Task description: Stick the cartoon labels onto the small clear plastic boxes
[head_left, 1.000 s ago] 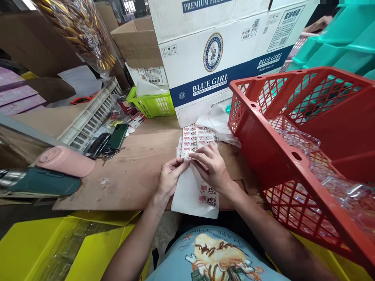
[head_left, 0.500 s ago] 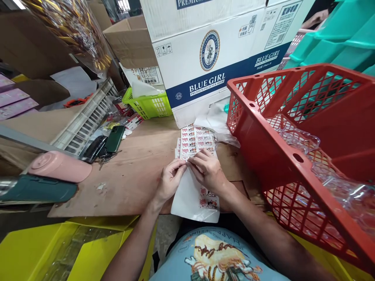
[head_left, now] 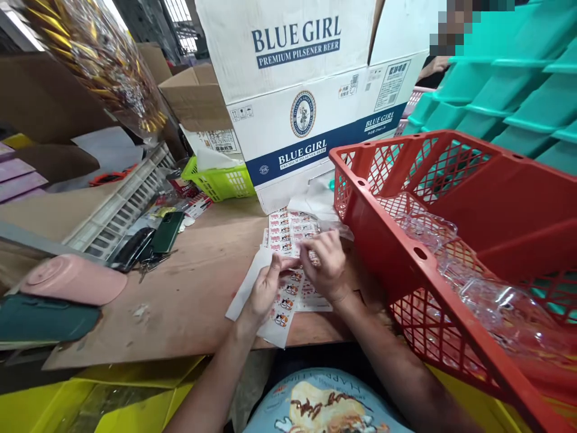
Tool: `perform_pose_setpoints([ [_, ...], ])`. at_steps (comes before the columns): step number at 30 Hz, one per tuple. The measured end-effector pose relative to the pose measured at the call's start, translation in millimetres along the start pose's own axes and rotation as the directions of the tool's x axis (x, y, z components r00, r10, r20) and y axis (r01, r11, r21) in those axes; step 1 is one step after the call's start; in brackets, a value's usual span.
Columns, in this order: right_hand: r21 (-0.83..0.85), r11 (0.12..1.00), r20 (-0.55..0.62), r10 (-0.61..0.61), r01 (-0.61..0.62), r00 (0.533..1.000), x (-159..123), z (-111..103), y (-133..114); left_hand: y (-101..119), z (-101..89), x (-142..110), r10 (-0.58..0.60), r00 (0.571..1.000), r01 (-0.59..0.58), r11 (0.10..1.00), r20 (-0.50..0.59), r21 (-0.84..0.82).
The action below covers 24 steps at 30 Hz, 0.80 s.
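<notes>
The sticker sheet (head_left: 288,299) is pinched in the left hand (head_left: 265,290) over the counter (head_left: 202,282), apparently for steadiness; the right hand (head_left: 326,263) is curled narrow beside it, any hold unclear; other sheets (head_left: 280,230) are laid just beyond, seemingly for easy reach.

A pale wooden table (head_left: 193,294) with a stained, scuffed top fills the foreground, its front edge above a small patch of grey floor (head_left: 256,380). At the upper left, bright light shows through a barred window (head_left: 177,11) amid dim surroundings.
</notes>
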State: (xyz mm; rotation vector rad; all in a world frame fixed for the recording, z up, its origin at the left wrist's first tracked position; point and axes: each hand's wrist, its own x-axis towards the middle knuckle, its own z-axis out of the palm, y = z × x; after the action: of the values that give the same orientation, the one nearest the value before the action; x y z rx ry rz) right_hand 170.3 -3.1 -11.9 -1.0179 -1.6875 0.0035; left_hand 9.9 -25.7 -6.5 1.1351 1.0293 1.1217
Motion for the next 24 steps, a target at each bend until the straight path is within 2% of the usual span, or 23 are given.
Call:
perform_pose_setpoints([
  [1, -0.023, 0.998, 0.078, -0.064, 0.066, 0.995, -3.9, -1.3, -5.3, 3.7, 8.4, -2.4, -0.048, 0.997, 0.057, 0.986, 0.057, -0.155],
  [3, -0.002, 0.992, 0.215, -0.119, 0.122, 0.969, -11.8, -5.6, -14.5, 6.5, 16.8, -5.1, -0.091, 0.995, 0.101, 0.923, 0.045, -0.371],
  [4, 0.044, 0.995, 0.244, -0.096, 0.088, 0.965, -14.7, -8.5, -17.5, 5.8, 17.1, -5.8, -0.099, 0.995, 0.094, 0.902, 0.009, -0.421],
  [5, 0.112, 0.994, 0.239, -0.018, -0.009, 0.971, -16.4, -11.6, -19.3, 4.2, 15.6, -6.5, -0.098, 0.995, 0.077, 0.894, -0.025, -0.442],
  [6, 0.206, 0.965, 0.227, 0.113, -0.161, 0.967, -16.9, -14.5, -19.7, 2.1, 13.3, -7.6, -0.086, 0.995, 0.056, 0.897, -0.049, -0.44],
  [7, 0.307, 0.891, 0.231, 0.272, -0.335, 0.934, -16.3, -17.0, -18.9, 0.0, 11.1, -9.1, -0.064, 0.996, 0.035, 0.908, -0.057, -0.419],
  [8, 0.396, 0.777, 0.258, 0.418, -0.489, 0.871, -14.9, -19.0, -17.0, -1.6, 9.4, -11.0, -0.033, 0.999, 0.014, 0.923, -0.043, -0.384],
  [10, 0.497, 0.548, 0.349, 0.584, -0.673, 0.733, -11.6, -21.6, -11.1, -2.2, 8.5, -14.9, 0.04, 0.999, -0.033, 0.958, 0.018, -0.285],
  [11, 0.517, 0.478, 0.384, 0.612, -0.71, 0.691, -10.3, -22.6, -7.5, -1.1, 9.0, -16.4, 0.071, 0.996, -0.059, 0.974, 0.049, -0.217],
  [12, 0.529, 0.445, 0.389, 0.629, -0.722, 0.673, -9.6, -23.8, -3.9, 1.0, 9.8, -17.5, 0.1, 0.992, -0.089, 0.987, 0.077, -0.134],
  [14, 0.552, 0.416, 0.346, 0.675, -0.723, 0.652, -9.4, -26.7, 2.2, 6.8, 11.2, -18.3, 0.156, 0.98, -0.163, 0.985, 0.124, 0.054],
  [16, 0.567, 0.379, 0.331, 0.708, -0.731, 0.623, -10.3, -30.3, 5.3, 12.9, 12.2, -18.2, 0.21, 0.964, -0.242, 0.947, 0.16, 0.213],
  [18, 0.565, 0.355, 0.376, 0.693, -0.745, 0.615, -11.5, -33.9, 4.6, 16.8, 12.7, -18.7, 0.275, 0.941, -0.324, 0.899, 0.195, 0.294],
  [21, 0.567, 0.383, 0.394, 0.651, -0.729, 0.648, -13.1, -40.3, -1.3, 16.2, 10.6, -18.1, 0.314, 0.912, -0.395, 0.849, 0.265, 0.352],
  [23, 0.58, 0.445, 0.288, 0.672, -0.682, 0.683, -13.6, -46.3, -6.1, 11.7, 6.2, -10.8, 0.303, 0.919, -0.385, 0.828, 0.252, 0.408],
  [24, 0.576, 0.505, 0.199, 0.677, -0.643, 0.709, -13.6, -49.7, -8.5, 8.5, 3.4, -3.3, 0.308, 0.931, -0.365, 0.816, 0.198, 0.447],
])
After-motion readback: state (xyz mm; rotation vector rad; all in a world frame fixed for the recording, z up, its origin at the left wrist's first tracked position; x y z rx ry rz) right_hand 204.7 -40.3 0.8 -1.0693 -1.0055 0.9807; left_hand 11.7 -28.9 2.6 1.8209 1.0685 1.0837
